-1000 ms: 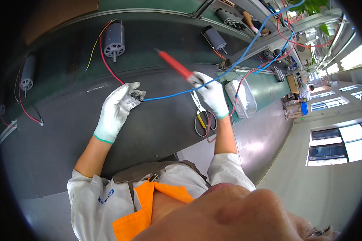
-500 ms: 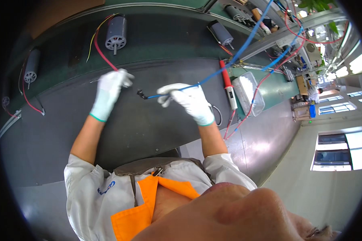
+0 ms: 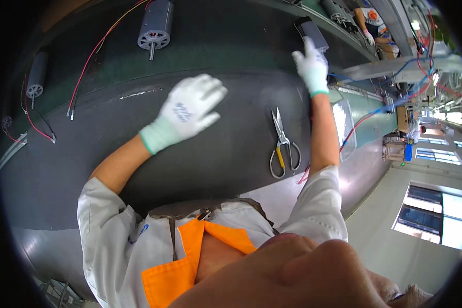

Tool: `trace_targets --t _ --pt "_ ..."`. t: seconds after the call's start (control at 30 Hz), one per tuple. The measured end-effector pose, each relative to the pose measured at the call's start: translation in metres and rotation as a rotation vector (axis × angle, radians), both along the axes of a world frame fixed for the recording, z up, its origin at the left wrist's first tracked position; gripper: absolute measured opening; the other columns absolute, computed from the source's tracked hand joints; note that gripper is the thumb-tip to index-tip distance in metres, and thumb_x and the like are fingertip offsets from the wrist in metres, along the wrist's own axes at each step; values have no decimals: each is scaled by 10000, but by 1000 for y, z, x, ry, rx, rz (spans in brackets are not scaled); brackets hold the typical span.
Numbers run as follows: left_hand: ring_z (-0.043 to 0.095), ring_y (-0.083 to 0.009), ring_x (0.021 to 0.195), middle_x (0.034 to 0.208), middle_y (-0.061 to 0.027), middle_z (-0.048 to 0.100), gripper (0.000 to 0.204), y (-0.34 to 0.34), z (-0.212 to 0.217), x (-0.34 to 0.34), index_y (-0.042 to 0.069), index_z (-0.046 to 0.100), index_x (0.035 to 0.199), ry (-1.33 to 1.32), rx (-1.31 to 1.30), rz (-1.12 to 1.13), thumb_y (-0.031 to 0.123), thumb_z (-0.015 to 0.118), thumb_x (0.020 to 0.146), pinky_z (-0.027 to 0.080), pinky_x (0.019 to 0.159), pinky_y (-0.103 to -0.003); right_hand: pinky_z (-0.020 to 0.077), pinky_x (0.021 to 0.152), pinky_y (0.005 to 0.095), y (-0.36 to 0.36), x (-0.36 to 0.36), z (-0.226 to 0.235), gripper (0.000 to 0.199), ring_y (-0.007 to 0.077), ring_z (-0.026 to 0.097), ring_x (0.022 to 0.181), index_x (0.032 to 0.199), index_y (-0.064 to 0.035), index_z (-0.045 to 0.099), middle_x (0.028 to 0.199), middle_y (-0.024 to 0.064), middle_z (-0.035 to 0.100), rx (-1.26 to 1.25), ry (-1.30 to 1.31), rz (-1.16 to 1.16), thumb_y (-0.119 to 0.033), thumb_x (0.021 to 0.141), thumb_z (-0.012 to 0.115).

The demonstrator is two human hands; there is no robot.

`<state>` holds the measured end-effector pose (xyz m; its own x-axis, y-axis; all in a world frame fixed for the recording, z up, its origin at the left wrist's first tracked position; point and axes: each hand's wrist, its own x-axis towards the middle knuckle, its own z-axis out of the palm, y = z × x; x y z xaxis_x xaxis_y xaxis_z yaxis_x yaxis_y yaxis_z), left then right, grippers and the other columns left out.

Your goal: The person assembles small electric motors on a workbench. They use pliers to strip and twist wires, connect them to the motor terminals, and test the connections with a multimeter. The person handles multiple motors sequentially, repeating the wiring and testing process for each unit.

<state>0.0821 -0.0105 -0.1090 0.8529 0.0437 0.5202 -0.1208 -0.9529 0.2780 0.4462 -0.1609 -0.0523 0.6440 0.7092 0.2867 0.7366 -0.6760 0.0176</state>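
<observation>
My left hand (image 3: 190, 108), in a white glove, hovers over the dark work surface with its fingers stretched out and nothing in it. Reaching to the far right, my gloved right hand (image 3: 313, 66) has its fingers apart beside a grey cylindrical motor (image 3: 315, 35); whether it touches the motor I cannot tell. Another grey motor (image 3: 155, 25) lies at the back, its shaft toward me. From it, red and yellow wires (image 3: 90, 54) run down to the left, their tips on the surface. Scissors (image 3: 281, 143) with one yellow-wrapped handle lie left of my right forearm.
At the left lie a further motor (image 3: 37, 77) with red and black leads. A clear plastic bin (image 3: 346, 128) stands right of my forearm. Blue and red hoses (image 3: 374, 114) hang at the right by a metal frame. Behind it, a co-worker's gloved hand (image 3: 368, 37) shows.
My right hand has let go of the blue hose with the black tip and moved far right. My left hand has released the red wire and shifted right. The scissors have come into sight.
</observation>
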Motion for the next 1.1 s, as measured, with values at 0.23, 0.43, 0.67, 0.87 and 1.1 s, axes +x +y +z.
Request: trace_targets --t 0.23,0.43,0.67,0.87,1.1 --pt "550 -349 1287 1307 -155 626 557 -10 -23 56 30 612 1325 109 -138 -98 369 694 891 422 1110 -495 546 930 521 -16 176 -50 949 421 682 1149 1579 -49 293 1295 260 669 47 108 -567 -628 909 636" --pt "560 -345 1274 1275 -148 648 479 -7 -24 44 33 627 1313 138 -202 -43 344 646 949 418 1100 -476 554 847 530 13 53 -64 851 463 708 964 1573 -107 341 1095 287 720 4 -107 -162 -455 896 721" --pt "572 -349 1260 1303 -162 643 437 -2 -46 63 46 623 1313 -10 -244 -29 328 615 978 433 1087 -471 554 901 502 62 24 -60 912 449 719 1001 1623 -216 257 1114 264 733 177 274 -185 -293 835 710" --pt "503 -391 1342 1444 -219 542 497 30 -66 85 43 525 1449 -330 -472 241 183 555 974 397 1147 -465 521 462 335 65 -139 -36 905 176 696 619 1651 -166 161 1052 168 710 706 888 -208 -106 902 665" --pt "495 -346 1368 1436 -154 580 492 10 -7 11 27 579 1403 -124 -256 9 236 614 959 368 1165 -435 529 519 320 -74 -336 -15 839 145 630 585 1637 -95 183 876 89 696 371 1407 -3 -37 925 623"
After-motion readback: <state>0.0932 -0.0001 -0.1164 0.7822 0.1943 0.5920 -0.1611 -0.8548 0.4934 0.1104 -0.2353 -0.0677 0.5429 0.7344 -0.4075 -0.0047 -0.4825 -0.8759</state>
